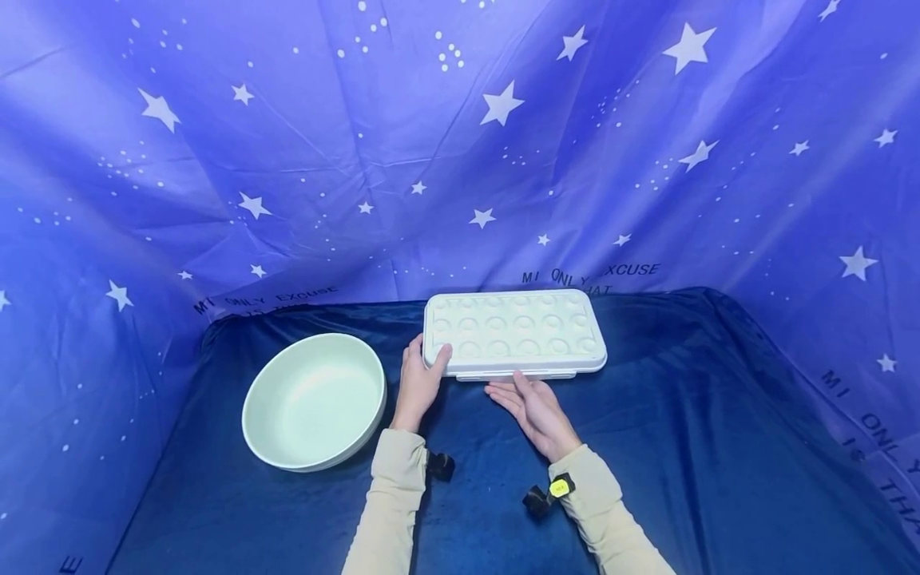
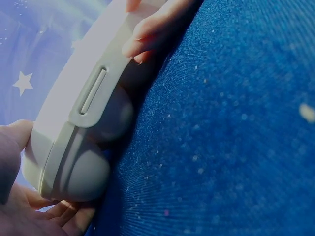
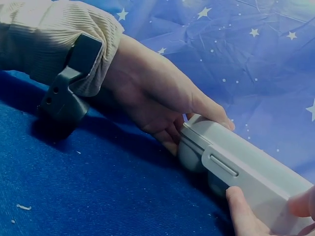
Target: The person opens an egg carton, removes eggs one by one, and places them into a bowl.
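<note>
A pale egg box (image 1: pixel 514 327) with a lid of round bumps in rows is at the back middle of the cloth. My left hand (image 1: pixel 418 386) grips its left end, thumb on the lid and fingers around the end and below. At the front side, my right hand (image 1: pixel 537 411) pinches the box by its latch strip, thumb above and fingers beneath. The latch strip (image 2: pixel 92 93) lies against the side in the left wrist view, and rounded egg cups bulge below it. The lid sits closed, so the inside is hidden. Whether the box touches the cloth, I cannot tell.
A large pale green bowl (image 1: pixel 316 403) stands left of my left hand. Dark blue cloth (image 1: pixel 719 447) covers the table. A blue curtain with white stars (image 1: pixel 431 144) hangs behind and at both sides, close to the box's far edge.
</note>
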Available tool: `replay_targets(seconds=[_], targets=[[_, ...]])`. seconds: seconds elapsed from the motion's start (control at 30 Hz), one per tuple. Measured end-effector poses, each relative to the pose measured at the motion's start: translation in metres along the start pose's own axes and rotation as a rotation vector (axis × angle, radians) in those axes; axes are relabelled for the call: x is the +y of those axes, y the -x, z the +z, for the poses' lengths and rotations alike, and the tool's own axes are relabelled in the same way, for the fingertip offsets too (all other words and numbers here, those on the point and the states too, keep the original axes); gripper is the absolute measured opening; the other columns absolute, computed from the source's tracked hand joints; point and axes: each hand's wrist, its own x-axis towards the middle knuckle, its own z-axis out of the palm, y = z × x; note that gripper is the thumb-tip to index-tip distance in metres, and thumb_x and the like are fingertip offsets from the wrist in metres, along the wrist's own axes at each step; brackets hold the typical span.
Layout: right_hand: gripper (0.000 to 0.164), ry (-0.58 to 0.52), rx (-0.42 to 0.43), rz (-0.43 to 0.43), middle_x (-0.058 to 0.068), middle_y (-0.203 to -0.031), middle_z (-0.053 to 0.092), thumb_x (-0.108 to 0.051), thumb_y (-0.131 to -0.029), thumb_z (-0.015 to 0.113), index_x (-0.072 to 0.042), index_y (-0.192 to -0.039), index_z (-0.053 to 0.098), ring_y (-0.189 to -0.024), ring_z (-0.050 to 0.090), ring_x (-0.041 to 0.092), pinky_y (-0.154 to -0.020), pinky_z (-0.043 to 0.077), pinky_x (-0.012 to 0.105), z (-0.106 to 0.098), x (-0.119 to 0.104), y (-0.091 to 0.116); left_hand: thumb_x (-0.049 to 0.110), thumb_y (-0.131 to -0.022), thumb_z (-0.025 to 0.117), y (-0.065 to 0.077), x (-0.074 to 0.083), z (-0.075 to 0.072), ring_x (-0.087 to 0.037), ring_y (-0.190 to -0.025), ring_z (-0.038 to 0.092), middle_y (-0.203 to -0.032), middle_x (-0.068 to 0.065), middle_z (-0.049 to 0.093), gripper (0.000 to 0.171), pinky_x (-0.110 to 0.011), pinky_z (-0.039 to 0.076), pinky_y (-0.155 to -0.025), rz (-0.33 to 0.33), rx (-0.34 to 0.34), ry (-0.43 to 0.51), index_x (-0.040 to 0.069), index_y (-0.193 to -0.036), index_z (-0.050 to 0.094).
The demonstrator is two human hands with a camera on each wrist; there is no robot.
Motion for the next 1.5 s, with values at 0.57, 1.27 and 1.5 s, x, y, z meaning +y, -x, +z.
replay_targets(seconds=[0.57, 1.27, 1.5], targets=[[0.027, 0.017, 0.104, -0.025, 0.037, -0.133, 0.051, -0.022, -0.11, 0.035, -0.003, -0.126, 0.025, -0.107, 0.069, 0.026, -0.1, 0.051, 0.035, 0.0011, 0.0065, -0.0037, 0.04, -0.096, 0.063, -0.0005, 0.0, 0.0022, -0.037, -0.135, 0.043, -0.141, -0.026, 0.045, 0.07, -0.048, 0.032, -0.115, -0.001, 0.01, 0.003, -0.002, -0.147, 0.038], [0.031, 0.013, 0.142, -0.021, 0.035, -0.13, 0.056, -0.026, -0.109, 0.038, -0.005, -0.128, 0.025, -0.105, 0.07, 0.025, -0.097, 0.053, 0.033, 0.004, 0.0089, -0.004, 0.038, -0.096, 0.062, 0.001, 0.0035, 0.0021, -0.037, -0.134, 0.043, -0.143, -0.025, 0.044, 0.068, -0.048, 0.033, -0.115, -0.019, 0.023, 0.013, 0.0, -0.147, 0.039], [0.029, 0.02, 0.148, -0.025, 0.036, -0.129, 0.056, -0.024, -0.109, 0.037, -0.004, -0.127, 0.026, -0.105, 0.07, 0.026, -0.097, 0.053, 0.034, 0.004, 0.0094, -0.0036, 0.038, -0.095, 0.063, 0.0001, 0.0021, 0.0026, -0.037, -0.134, 0.043, -0.142, -0.025, 0.045, 0.068, -0.048, 0.033, -0.115, -0.013, 0.028, 0.017, 0.0, -0.147, 0.039]])
